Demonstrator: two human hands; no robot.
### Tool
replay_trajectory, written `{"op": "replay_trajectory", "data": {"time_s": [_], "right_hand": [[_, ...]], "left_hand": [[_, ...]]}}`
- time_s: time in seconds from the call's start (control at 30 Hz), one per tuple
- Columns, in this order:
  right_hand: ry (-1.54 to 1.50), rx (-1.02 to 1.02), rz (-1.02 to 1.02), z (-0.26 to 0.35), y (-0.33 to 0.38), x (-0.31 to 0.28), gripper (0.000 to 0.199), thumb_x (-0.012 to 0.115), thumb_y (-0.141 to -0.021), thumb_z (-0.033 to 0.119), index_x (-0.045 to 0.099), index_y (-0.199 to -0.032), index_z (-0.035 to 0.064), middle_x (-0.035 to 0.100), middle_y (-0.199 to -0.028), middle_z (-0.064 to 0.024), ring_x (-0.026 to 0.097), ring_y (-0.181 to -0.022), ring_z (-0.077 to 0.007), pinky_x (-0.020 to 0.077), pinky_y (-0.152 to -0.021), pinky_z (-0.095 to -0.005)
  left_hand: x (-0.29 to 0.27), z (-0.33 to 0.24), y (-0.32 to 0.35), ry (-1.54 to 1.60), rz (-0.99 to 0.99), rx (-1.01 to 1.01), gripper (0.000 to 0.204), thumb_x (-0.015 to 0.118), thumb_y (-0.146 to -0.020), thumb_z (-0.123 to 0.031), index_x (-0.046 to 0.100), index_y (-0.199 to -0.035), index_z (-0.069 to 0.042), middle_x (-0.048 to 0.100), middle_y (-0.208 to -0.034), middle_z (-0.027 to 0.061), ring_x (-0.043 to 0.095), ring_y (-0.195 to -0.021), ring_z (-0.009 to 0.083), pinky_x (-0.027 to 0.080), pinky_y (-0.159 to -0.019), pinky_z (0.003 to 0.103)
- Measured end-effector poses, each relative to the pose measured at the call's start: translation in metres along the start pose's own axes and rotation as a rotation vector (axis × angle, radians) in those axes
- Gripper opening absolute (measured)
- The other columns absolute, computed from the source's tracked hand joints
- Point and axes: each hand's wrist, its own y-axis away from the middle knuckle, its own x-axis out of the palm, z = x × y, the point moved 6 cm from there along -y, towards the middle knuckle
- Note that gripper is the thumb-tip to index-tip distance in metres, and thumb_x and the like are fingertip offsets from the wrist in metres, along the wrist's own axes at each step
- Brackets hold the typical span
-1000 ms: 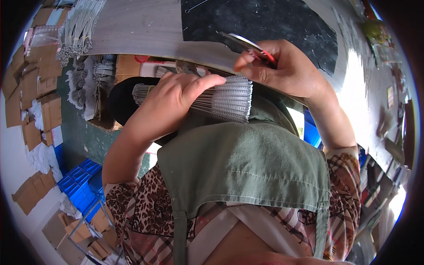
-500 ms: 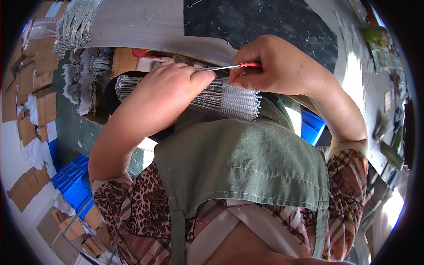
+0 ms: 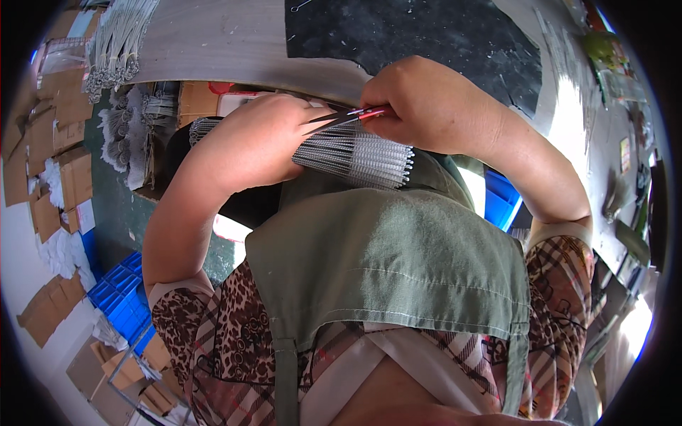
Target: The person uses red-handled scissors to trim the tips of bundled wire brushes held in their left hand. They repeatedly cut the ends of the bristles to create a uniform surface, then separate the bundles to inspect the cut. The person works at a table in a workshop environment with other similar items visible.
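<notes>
A bundle of thin wire brushes with pale bristle ends lies crosswise over my lap, in front of the green apron. My left hand is closed around it near the middle; its fingertips are mostly hidden. In my right hand is a pair of scissors with red handles, gripped above the bristle ends. Their dark blades are spread and point left at my left hand. Whatever lies between the blades is too small to make out.
Beyond my hands stands a grey table with a black mat. More wire brushes hang over its left edge. Bundled brushes are below. Blue crates and cardboard boxes stand at the left; another blue bin is at right.
The scissor blades, together before, have spread apart. My left hand has turned and come down over the bundle, and my right hand has shifted slightly left.
</notes>
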Motion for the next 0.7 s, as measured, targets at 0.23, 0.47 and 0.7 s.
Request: {"op": "replay_trajectory", "data": {"time_s": [0.23, 0.47, 0.7], "right_hand": [[-0.326, 0.103, 0.014, -0.014, 0.006, 0.000, 0.014, 0.066, -0.078, 0.011, 0.065, -0.088, 0.0000, 0.063, -0.073, -0.0135, 0.060, -0.064, -0.0219, 0.0463, -0.061, -0.0313], [-0.408, 0.159, 0.056, -0.015, 0.007, 0.000, 0.012, 0.067, -0.078, 0.009, 0.066, -0.087, 0.0000, 0.065, -0.074, -0.0101, 0.060, -0.066, -0.0142, 0.0466, -0.062, -0.0288], [-0.148, 0.064, 0.010, -0.004, 0.004, 0.000, 0.011, 0.068, -0.076, 0.009, 0.067, -0.082, 0.0005, 0.063, -0.073, -0.0139, 0.060, -0.062, -0.0249, 0.0462, -0.059, -0.0314]], "left_hand": [[-0.004, -0.003, 0.002, 0.042, -0.155, 0.086, 0.057, 0.071, -0.060, -0.002, 0.057, -0.115, -0.010, 0.061, -0.091, 0.0122, 0.060, -0.087, 0.0325, 0.048, -0.079, 0.040], [-0.006, -0.006, 0.004, 0.040, -0.140, 0.090, 0.055, 0.071, -0.061, -0.002, 0.057, -0.113, -0.009, 0.062, -0.092, 0.0117, 0.060, -0.089, 0.0322, 0.047, -0.081, 0.040], [-0.006, -0.010, 0.005, -0.077, -0.080, 0.096, 0.060, 0.074, -0.060, -0.005, 0.054, -0.116, -0.010, 0.061, -0.101, 0.0115, 0.058, -0.095, 0.0320, 0.047, -0.085, 0.040]]}}
